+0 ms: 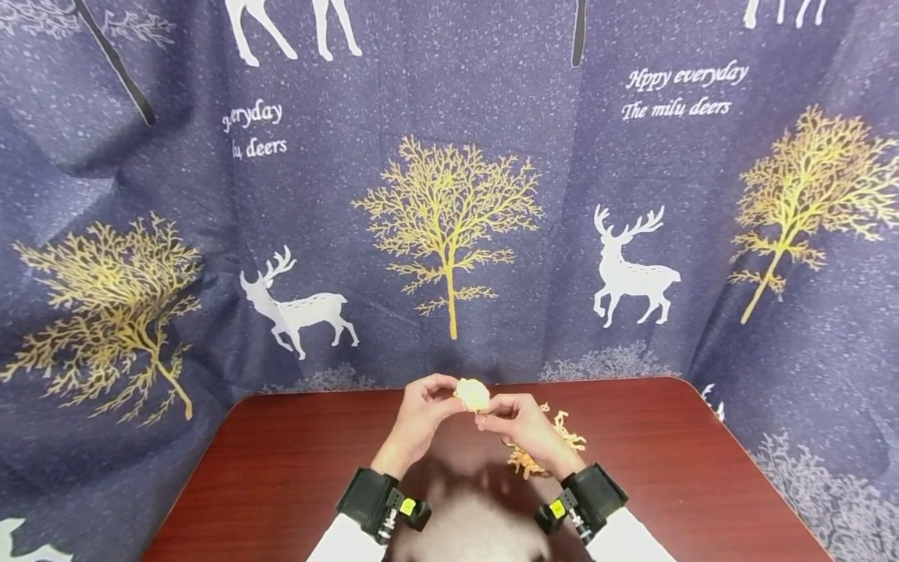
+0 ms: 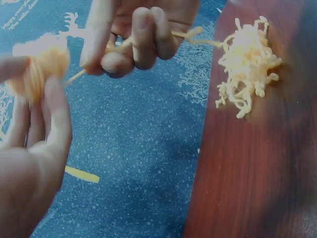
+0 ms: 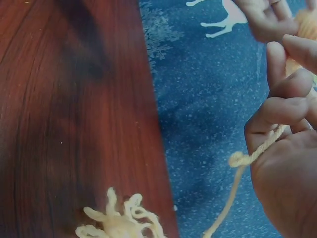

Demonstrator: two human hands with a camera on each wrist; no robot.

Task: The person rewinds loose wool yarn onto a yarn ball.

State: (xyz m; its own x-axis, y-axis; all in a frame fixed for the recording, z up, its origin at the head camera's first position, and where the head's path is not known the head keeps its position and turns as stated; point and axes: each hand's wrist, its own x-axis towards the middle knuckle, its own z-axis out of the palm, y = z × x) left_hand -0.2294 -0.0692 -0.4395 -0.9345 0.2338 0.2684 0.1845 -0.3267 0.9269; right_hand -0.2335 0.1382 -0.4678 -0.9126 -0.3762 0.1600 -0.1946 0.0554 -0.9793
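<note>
A small wound ball of pale yellow yarn [image 1: 473,395] is held up over the table's far edge by my left hand [image 1: 416,417], its thumb and fingers around the sides. Close by on the right, my right hand [image 1: 530,429] pinches the yarn strand [image 2: 76,77] leading off the ball. In the right wrist view the strand [image 3: 270,141] runs through the curled fingers and out below the palm, with a small kink. It leads to a loose tangled heap of yarn [image 2: 247,64] on the table, partly hidden behind my right hand in the head view.
The reddish-brown wooden table [image 1: 295,468] has rounded far corners. Behind it and at both sides hangs a dark blue cloth [image 1: 492,328] printed with deer and golden trees. Black camera straps [image 1: 365,499] sit on both wrists.
</note>
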